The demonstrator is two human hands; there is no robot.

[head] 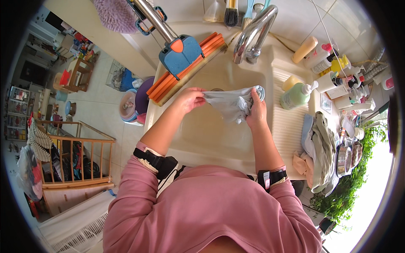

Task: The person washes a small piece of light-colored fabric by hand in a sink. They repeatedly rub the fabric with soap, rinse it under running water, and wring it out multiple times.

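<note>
A wet, light grey piece of cloth (224, 100) is stretched between my hands over the cream laundry sink (218, 139). My left hand (191, 99) pinches one edge of it between thumb and fingers. At the other end my right hand (257, 110) grips a bunched part, and a rolled blue-grey edge shows above the thumb. Part of the cloth hangs down between the hands. Behind it the sink drain (217, 89) is partly covered. A chrome faucet (256, 34) arches over the back of the basin.
A sponge mop (181, 57) with orange rollers leans across the sink's left corner. On the ribbed washboard (281, 126) to the right stand a green pump bottle (295, 95) and yellow soap (291, 83). Folded clothes (322, 148) hang over the right edge, with several bottles (327, 82) behind.
</note>
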